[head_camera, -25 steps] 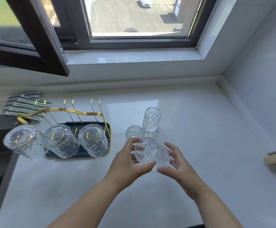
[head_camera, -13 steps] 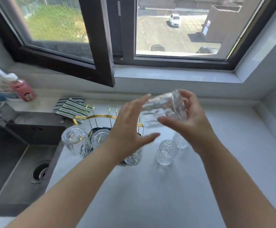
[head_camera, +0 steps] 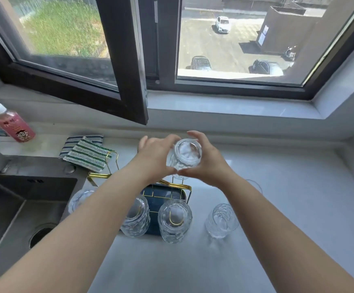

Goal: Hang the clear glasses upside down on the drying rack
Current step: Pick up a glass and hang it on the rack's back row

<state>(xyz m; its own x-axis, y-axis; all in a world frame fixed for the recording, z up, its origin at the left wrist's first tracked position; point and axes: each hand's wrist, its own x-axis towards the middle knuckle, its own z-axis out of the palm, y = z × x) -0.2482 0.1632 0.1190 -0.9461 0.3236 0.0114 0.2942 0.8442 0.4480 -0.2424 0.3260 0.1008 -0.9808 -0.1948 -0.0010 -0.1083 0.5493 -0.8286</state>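
Three clear glasses already hang mouth-down on the near prongs of the gold drying rack (head_camera: 173, 187): one at the left (head_camera: 80, 199) half hidden by the forearm, one in the middle (head_camera: 136, 218), one at the right (head_camera: 175, 219). One more glass (head_camera: 221, 220) stands on the white counter (head_camera: 277, 208) just right of the rack, waiting its turn.

The left hand (head_camera: 155, 157) and right hand (head_camera: 207, 163) grasp a fourth glass (head_camera: 184, 158) between them, fingers curled round its sides, above the rack's far right corner. It seems inverted, thick base towards the camera and long axis close to upright, tipped slightly; whether a prong is inside it I cannot tell.
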